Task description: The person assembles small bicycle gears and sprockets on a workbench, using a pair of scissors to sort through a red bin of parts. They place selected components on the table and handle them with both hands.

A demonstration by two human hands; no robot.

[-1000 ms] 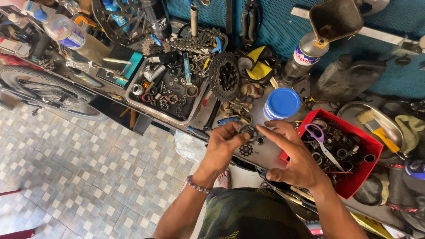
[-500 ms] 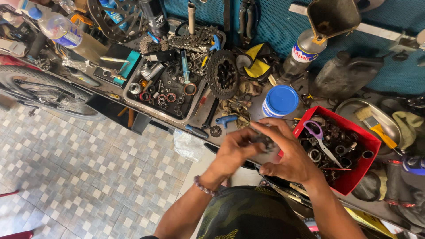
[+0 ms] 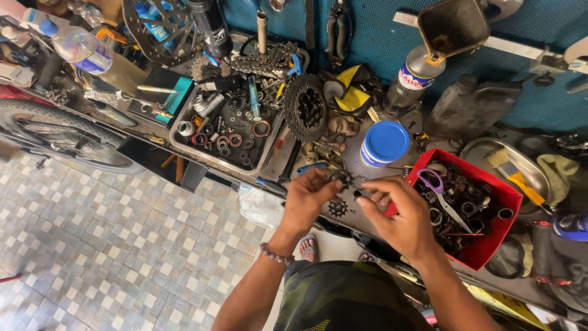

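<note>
**Small toothed part pinched between both hands over a crowded table**

You stand at a long table [image 3: 361,160] packed with bicycle parts, its near edge just under your forearms. A bicycle wheel [image 3: 67,138] leans below its left end, over the tiled floor [image 3: 110,245]. On the table, from large to small: a metal tray [image 3: 184,142] of bearings and rings to your left, a red bin [image 3: 499,236] of dark metal parts with purple-handled scissors [image 3: 436,184] to your right, a black cassette [image 3: 306,107] standing behind, a blue-lidded tub [image 3: 383,144] just beyond your hands, and a loose little sprocket [image 3: 337,208] lying just below them.

Your left hand [image 3: 309,199] closes its fingertips on a small dark toothed part [image 3: 340,178], held in the air above the table's front edge. Your right hand [image 3: 401,214] meets it from the other side, thumb and forefinger narrowed onto a tiny dark piece [image 3: 357,195]; I cannot tell whether the two pieces are joined.

The part is probably steel: stiff, light for its size, likely greasy and slippery, with teeth that bite. Hold it by the flat faces or the hub, not the tooth tips. The tub and the red bin crowd either side, and anything dropped could roll off the edge to the floor.
</note>
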